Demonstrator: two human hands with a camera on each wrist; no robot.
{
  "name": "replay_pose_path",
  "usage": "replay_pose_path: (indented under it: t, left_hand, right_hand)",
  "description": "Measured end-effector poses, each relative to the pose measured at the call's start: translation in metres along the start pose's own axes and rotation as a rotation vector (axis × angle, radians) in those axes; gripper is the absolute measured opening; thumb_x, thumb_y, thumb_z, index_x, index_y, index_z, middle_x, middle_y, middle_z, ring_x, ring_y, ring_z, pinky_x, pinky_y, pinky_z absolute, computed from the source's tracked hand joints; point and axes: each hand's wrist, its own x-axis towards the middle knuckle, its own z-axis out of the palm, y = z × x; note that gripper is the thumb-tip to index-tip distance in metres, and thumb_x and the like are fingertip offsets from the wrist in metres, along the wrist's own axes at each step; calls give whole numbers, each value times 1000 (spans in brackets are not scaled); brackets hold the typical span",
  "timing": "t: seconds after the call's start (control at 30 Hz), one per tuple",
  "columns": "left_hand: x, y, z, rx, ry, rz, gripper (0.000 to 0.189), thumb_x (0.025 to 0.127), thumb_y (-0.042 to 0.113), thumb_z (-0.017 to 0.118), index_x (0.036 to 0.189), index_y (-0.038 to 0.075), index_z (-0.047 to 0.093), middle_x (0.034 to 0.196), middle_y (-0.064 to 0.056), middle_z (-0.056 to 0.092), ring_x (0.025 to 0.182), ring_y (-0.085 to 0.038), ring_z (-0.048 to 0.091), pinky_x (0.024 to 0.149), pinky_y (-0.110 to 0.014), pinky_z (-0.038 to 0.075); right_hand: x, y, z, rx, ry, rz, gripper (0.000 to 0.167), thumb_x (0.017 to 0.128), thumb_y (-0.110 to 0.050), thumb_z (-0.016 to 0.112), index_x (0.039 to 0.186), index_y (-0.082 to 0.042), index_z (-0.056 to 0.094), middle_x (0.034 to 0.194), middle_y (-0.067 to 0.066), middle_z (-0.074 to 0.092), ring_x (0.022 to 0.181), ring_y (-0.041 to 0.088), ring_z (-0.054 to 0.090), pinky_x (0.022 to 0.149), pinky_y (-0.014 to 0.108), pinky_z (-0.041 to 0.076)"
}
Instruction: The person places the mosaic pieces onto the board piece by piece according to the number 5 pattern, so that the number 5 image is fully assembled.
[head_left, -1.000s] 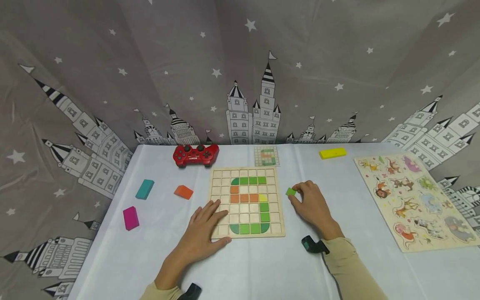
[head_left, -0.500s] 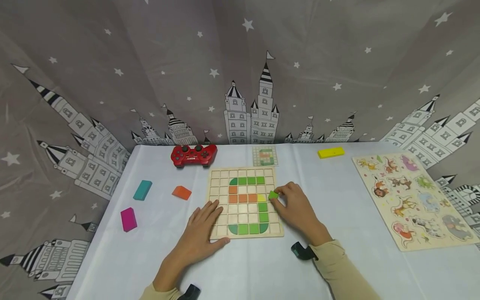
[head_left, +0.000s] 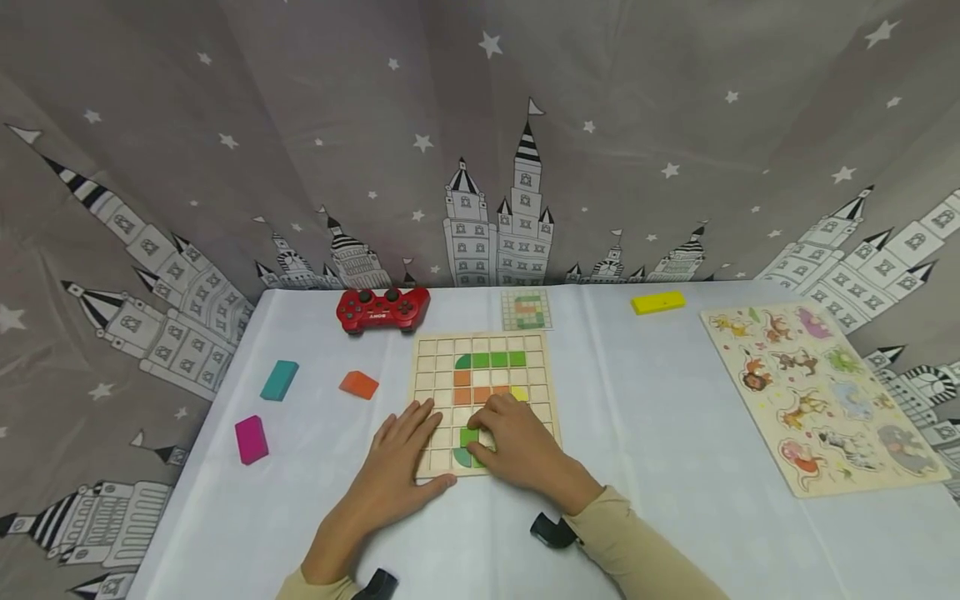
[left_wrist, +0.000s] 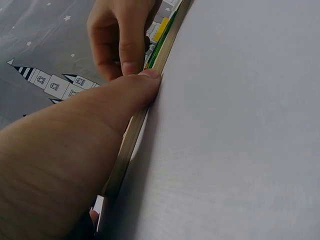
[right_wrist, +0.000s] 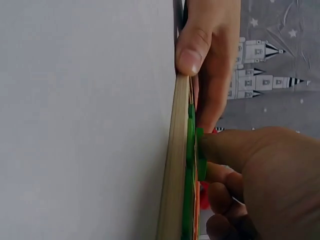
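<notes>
A wooden grid board (head_left: 431, 352) lies on the white table, with green, orange and yellow square tiles in several of its cells. My left hand (head_left: 405, 457) rests on the board's front left corner, fingers extended over the cells and thumb at the front edge. Between thumb and fingers my right hand (head_left: 521, 442) pinches a green square tile (head_left: 468, 437), low over the left column of the figure, just behind a rounded green corner tile (head_left: 462, 457). In the right wrist view the pinched tile stands tilted at the board's surface. The right hand hides the board's lower right cells.
A small patterned card (head_left: 512, 321) lies behind the board. Around it are a red game controller (head_left: 383, 312), an orange block (head_left: 359, 384), a teal block (head_left: 280, 381), a magenta block (head_left: 252, 440) and a yellow block (head_left: 658, 302). An animal puzzle board (head_left: 813, 400) lies at right.
My right hand has carried the green tile leftward from beside the board, across its right edge, to the left column of the figure. The left hand stays on the board's corner.
</notes>
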Motion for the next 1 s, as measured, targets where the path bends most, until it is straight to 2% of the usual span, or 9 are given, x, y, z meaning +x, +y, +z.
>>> replay_pose_path:
  t: [0.47,0.7,1.0]
  left_hand:
    - [-3,2,-1,-10,-11,-11,93,84,59,74,159,16,38,169,-3,28,159,-29,20,126,-58,16]
    - [-3,2,-1,-9,-20,-23,94,84,60,73,159,17,38,170,-3,27,159,-29,20,126,-58,16]
    - [-1,2,3,-14,-20,-12,92,84,61,73,158,16,40,169,-2,29,159,-28,21,126,-58,17]
  right_hand:
    - [7,-14,3,0,-8,43,18,92,-35,74,102,-19,75,88,-8,58,82,9,46,75,24,40]
    - [7,-14,4,-57,0,45,14,95,-33,71,101,-22,78,88,-8,61,79,9,49,70,23,36]
    - [3,-8,5,-101,14,58,14,94,-36,73,100,-24,79,92,-9,65,85,11,53,73,27,40]
